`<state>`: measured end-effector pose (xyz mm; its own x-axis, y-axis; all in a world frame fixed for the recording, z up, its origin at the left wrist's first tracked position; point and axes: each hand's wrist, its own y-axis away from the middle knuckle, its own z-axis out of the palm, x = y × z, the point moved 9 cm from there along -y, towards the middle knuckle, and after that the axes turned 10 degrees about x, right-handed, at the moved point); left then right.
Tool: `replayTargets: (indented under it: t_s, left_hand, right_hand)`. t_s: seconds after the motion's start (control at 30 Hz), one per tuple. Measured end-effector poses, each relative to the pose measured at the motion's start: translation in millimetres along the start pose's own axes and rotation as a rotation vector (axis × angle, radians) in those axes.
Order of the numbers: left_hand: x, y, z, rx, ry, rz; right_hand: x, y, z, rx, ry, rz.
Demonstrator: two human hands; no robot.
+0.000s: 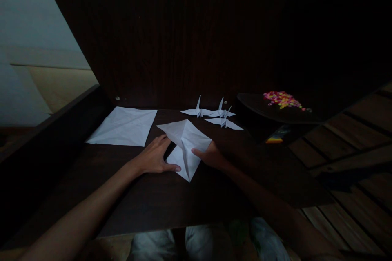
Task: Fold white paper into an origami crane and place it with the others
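Note:
A creased, partly folded sheet of white paper is held just over the dark wooden table, with one layer lifted and a lower layer spread beneath it. My left hand is at its left side, thumb on the lower layer and fingers behind the raised flap. On the right edge, my right hand pinches the paper with its thumb on top and its fingers hidden underneath. Behind the sheet stand several folded white paper cranes. To the left lies a flat, creased white sheet.
Multicoloured small pieces lie heaped on a dark raised shelf at the right. A tall dark wooden panel rises behind the table. A dark side board borders the left. Slatted wood shows at right.

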<state>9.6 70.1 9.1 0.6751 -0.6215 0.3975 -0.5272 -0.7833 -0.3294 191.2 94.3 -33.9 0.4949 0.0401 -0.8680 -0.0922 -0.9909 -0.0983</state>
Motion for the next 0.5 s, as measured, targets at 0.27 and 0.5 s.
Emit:
replayTargets:
  t_s: [0.27,0.5]
  left_hand:
    - [3.5,-1.0,-2.2,-0.001,0.025,0.003]
    - [-2.1,1.9,3.2,-0.029,0.021,-0.005]
  right_hand:
    - [6.4,3.8,3.6,-0.051,0.031,0.065]
    - [-22.2,5.9,4.9,-0.08,0.003,-0.23]
